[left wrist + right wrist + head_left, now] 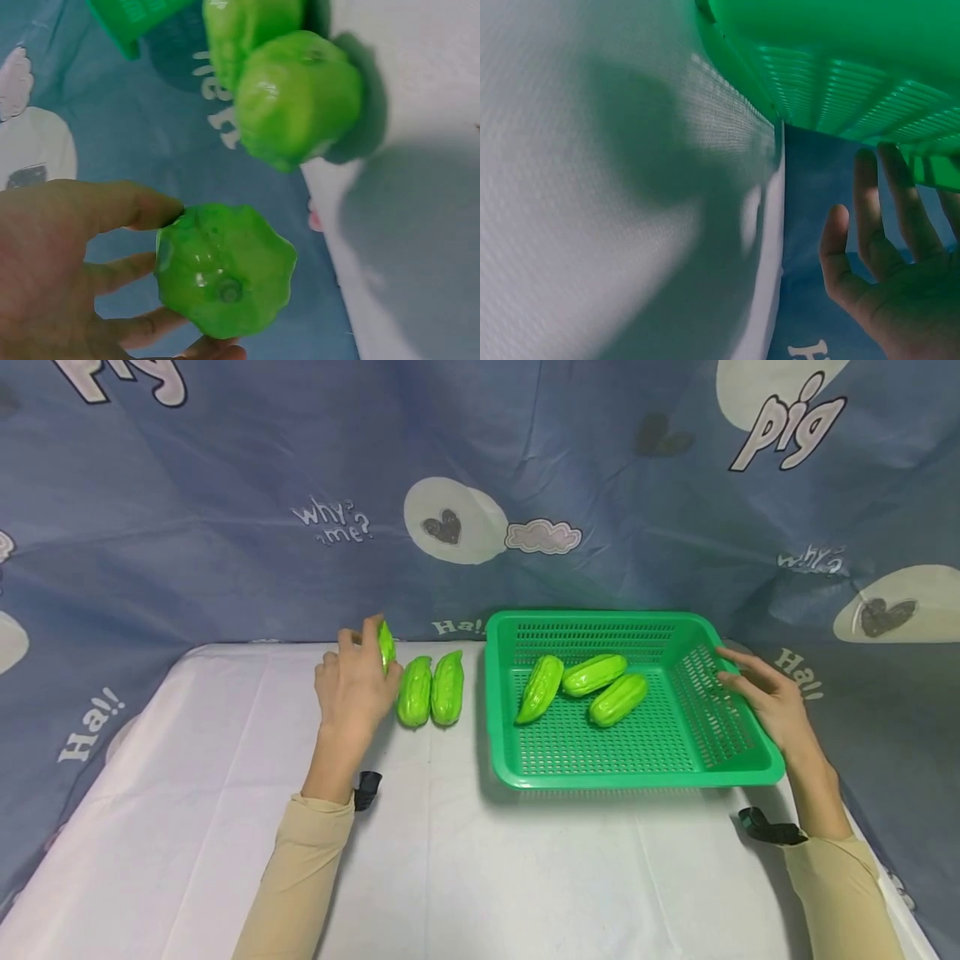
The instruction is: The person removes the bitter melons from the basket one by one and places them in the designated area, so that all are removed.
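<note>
In the head view, my left hand (pixel 352 681) holds a light green bitter melon (pixel 387 646) at the table's far side, mostly hidden by the fingers. The left wrist view shows its ribbed end (pixel 225 270) between thumb and fingers. Just right of that hand lie two more bitter melons, one (pixel 415 692) beside the other (pixel 447 688). My right hand (pixel 772 697) rests at the right rim of a green plastic basket (pixel 637 781). Its fingers (pixel 911 206) look fairly straight outside the basket in the right wrist view. Three bitter melons (pixel 592 675) lie inside the basket.
A white cloth (pixel 375 877) covers the table. Blue printed fabric (pixel 300 460) hangs behind it and shows along both sides. The basket stands right of centre near the back edge. Dark straps with small devices (pixel 367 790) sit at both wrists.
</note>
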`<state>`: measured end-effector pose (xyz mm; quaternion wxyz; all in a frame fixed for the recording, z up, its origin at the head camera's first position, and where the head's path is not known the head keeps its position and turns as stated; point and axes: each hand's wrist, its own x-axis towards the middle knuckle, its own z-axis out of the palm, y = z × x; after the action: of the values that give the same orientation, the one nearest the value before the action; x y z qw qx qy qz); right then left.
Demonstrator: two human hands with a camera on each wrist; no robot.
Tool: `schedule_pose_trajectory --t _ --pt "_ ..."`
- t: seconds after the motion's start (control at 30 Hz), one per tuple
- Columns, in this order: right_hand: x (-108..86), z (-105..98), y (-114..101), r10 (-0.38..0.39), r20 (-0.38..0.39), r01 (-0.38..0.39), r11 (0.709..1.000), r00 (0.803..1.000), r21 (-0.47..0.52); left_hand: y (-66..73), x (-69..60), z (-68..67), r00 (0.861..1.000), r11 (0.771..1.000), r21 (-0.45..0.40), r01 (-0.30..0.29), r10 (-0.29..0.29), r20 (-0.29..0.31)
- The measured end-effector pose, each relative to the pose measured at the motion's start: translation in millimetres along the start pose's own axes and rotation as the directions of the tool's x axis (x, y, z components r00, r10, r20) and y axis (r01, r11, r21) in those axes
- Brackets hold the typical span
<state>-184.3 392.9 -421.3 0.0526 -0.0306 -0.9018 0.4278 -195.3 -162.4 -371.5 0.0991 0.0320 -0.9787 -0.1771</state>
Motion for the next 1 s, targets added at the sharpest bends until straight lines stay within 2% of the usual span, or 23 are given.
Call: schedule_pose_trajectory --t 0.23,0.47,0.8,1.0 --pt "-0.4 -0.3 2.0 -0.007 0.004 0.007 1.0 1.0 0.005 -8.4 1.4 14.4 0.999 0.999 0.051 0.015 -0.017 0.031" --pt "-0.2 -0.3 1.0 -0.002 0.01 0.003 1.0 1.0 -0.025 -13.8 4.0 23.9 0.997 0.998 0.054 0.026 -0.03 0.077" --pt "-0.9 -0.1 0.8 -0.032 -0.005 0.032 0.999 0.999 0.02 -19.9 6.4 29.1 0.986 0.997 0.062 0.044 -0.053 0.16" --pt "-1.1 -0.2 0.7 -0.014 -0.01 0.015 1.0 1.0 0.019 -21.4 7.0 30.3 0.978 0.997 0.064 0.045 -0.057 0.199"
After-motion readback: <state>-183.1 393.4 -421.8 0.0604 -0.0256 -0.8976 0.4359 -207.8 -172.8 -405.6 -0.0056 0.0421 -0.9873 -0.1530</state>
